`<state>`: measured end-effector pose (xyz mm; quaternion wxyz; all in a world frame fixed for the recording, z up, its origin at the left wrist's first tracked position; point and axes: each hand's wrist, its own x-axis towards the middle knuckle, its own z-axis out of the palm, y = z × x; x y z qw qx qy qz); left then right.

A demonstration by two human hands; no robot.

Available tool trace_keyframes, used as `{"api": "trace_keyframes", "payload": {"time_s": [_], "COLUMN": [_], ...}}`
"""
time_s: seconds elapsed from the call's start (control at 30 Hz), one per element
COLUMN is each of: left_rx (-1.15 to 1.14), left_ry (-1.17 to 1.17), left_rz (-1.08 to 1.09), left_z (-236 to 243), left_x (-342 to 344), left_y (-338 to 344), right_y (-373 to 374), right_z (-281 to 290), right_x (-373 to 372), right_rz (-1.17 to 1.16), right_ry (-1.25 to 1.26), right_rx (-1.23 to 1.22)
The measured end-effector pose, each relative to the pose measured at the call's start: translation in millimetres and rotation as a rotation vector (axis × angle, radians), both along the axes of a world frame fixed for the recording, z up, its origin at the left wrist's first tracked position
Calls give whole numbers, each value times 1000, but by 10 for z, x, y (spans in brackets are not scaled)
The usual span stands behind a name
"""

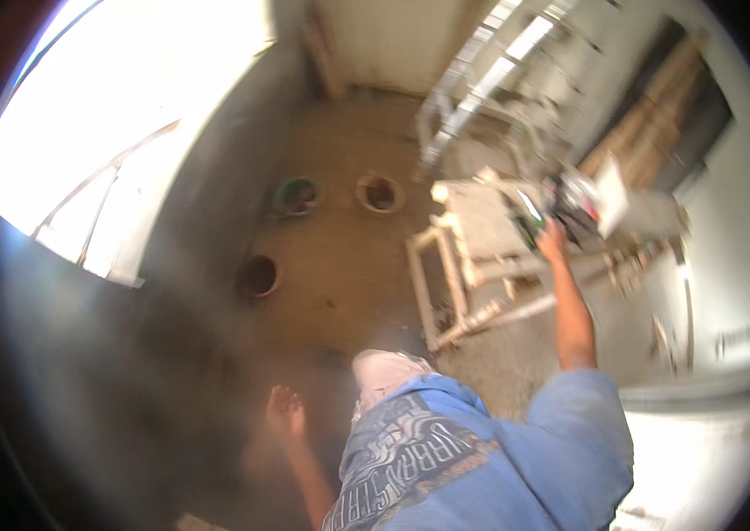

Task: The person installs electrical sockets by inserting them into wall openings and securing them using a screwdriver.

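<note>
My right arm stretches out to a wooden workbench, and my right hand is at the tools on its top. Beside the fingers lies a long green and silver tool, blurred, its kind unclear. Just beyond is a dark, red and white cluster of things. Motion smears the fingers, so I cannot tell whether they grip anything. Down at my left side hangs my left hand, its fingers loosely apart with nothing in them.
Three round tubs or buckets stand on the brown floor: a green one, a pale-rimmed one and a dark one. A metal ladder leans behind the bench. Boards rest against the right wall. Bright openings lie left.
</note>
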<state>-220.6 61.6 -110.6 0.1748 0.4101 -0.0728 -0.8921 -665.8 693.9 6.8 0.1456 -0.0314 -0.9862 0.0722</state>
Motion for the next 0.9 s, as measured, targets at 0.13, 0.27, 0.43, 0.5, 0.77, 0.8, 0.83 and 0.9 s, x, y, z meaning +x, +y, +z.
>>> {"api": "trace_keyframes", "payload": {"time_s": [0.13,0.27,0.43,0.5,0.77,0.8,0.83,0.9], "left_rx": [-290,-713,-974,-948,-1034,-1013,-997,-809], "left_ry": [-108,-211,126,74,-169,-232,-297,-369], "left_rz": [32,-5,28,149,500,537,571,812], "left_z": [50,894,1618,1705,2136,2264,2338,2363], "left_x": [89,-566,-1290,-1462,-382,-242,-132,-10], "left_y": [-265,-439,-174,-157,-367,-323,-289,-143], "right_y": [-432,-1023,-3990,-4849,-6327,-6458,-6592,-6827], "right_z": [223,116,210,471,753,855,916,988], "right_x": [161,180,1149,1721,2461,2558,2643,2819], "right_rz": [199,360,796,815,1183,1263,1346,1506], "right_ry": [101,-412,-1188,-1417,-2447,-2480,-2511,-2646], "right_rx": [-589,-1333,-1573,-1263,-852,-742,-636,-441]}}
